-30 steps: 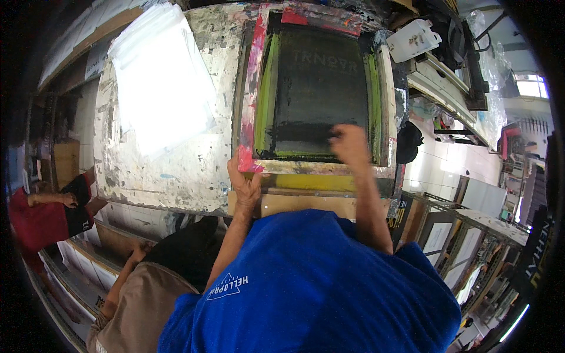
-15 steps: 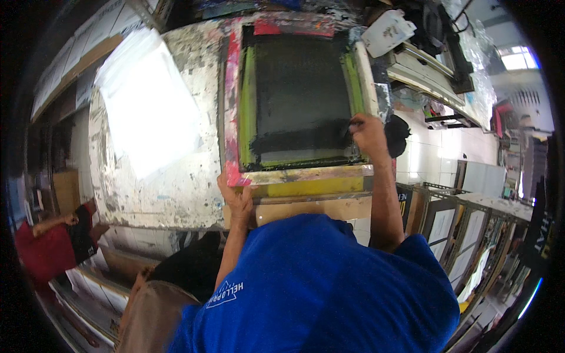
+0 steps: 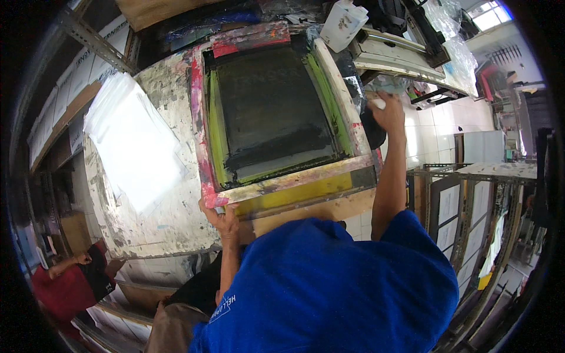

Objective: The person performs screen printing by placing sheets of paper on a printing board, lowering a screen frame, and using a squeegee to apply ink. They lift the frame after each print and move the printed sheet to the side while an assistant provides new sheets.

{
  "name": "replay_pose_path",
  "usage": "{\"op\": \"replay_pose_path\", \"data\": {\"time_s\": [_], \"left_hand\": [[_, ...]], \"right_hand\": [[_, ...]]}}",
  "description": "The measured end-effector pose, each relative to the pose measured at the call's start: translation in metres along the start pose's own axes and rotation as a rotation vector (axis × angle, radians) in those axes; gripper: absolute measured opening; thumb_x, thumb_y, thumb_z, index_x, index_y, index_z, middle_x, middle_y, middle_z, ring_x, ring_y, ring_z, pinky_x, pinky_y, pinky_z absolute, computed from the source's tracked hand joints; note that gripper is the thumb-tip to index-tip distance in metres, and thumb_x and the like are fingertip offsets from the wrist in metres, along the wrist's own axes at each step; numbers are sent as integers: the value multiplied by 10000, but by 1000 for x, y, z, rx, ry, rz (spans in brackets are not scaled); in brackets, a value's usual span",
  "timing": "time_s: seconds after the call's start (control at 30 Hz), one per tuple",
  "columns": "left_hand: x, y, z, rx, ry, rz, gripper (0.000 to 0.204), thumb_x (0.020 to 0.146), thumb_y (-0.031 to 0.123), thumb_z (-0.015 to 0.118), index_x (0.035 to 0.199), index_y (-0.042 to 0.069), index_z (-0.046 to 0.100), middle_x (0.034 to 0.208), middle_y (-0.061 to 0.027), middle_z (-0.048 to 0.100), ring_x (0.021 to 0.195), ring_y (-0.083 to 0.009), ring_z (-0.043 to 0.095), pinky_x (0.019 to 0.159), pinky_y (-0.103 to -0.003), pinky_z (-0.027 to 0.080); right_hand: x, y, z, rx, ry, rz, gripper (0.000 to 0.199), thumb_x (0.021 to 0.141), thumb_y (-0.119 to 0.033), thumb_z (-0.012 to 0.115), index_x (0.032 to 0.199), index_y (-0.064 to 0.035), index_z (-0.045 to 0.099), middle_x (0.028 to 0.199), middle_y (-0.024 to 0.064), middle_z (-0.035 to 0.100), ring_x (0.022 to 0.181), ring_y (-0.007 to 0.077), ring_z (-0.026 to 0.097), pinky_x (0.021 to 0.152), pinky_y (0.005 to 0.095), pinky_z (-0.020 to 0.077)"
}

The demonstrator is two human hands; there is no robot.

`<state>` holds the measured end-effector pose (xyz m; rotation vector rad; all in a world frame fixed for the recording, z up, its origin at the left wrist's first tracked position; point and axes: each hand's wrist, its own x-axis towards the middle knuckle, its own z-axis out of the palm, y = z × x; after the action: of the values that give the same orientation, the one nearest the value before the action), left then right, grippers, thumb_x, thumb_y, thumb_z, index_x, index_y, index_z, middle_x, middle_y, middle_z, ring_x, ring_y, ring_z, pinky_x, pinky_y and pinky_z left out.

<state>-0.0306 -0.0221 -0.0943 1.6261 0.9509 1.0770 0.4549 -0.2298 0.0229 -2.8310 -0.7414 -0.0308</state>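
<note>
A flat wooden frame with pink and white paint stains (image 3: pixel 294 180) lies on the big pale table covered in paint marks (image 3: pixel 153 232). Inside the frame is a dark, smooth sheet (image 3: pixel 273 106), with a shiny black streak (image 3: pixel 282 151) across its near part and a thin green strip (image 3: pixel 216 132) down its left side. The bare left hand (image 3: pixel 221 222) holds the frame's near left corner, its fingers bent around it. A see-through yellow sheet (image 3: pixel 294 197) shows just past the frame's near edge.

The bare right hand (image 3: pixel 391 113) is out past the frame's right side. A small white thing (image 3: pixel 379 104) shows at its curled fingers, but I cannot tell if they grip it. A round black thing (image 3: pixel 372 130) is just below that hand; its inside is hidden. At the far right of the frame is a white plastic tub (image 3: pixel 341 26). It has brown spots, and I cannot tell if they are inside. A messy pile of thin white sheets (image 3: pixel 135 141) lies on the left.
</note>
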Motion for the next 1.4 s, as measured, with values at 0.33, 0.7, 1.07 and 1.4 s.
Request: {"op": "replay_pose_path", "data": {"time_s": [0.33,0.7,1.07,1.4], "left_hand": [[88,148,11,56,59,151,523,765,51,743,1242,-22,540,1103,-109,562,1043,-246,549,992,-354,421],[111,177,10,72,43,140,473,826,8,749,1259,-37,565,1173,-127,642,1100,-230,585,1019,-355,429],[64,131,-4,-17,-53,-8,1138,659,18,908,1594,-25,261,1460,-164,545,1206,-209,583,1043,-322,467],[66,116,-12,105,-114,70,1030,656,234,961,1492,-57,434,1359,-156,579,1222,-255,573,1079,-383,426]], "right_hand": [[-68,48,99,1299,384,-103,358,970,-239,588,1290,-81,620,1272,157,586,1148,313,581,958,465,497],[-139,13,-46,1320,59,326,263,938,-102,671,1178,-9,620,1010,47,644,883,126,599,813,300,511],[-174,-42,100,1448,222,362,378,996,-124,559,1339,35,572,1199,254,662,1073,284,671,928,349,508],[-133,-267,126,595,-189,-548,380,983,-160,583,1315,24,595,1199,237,671,1047,298,681,903,359,523]]}}
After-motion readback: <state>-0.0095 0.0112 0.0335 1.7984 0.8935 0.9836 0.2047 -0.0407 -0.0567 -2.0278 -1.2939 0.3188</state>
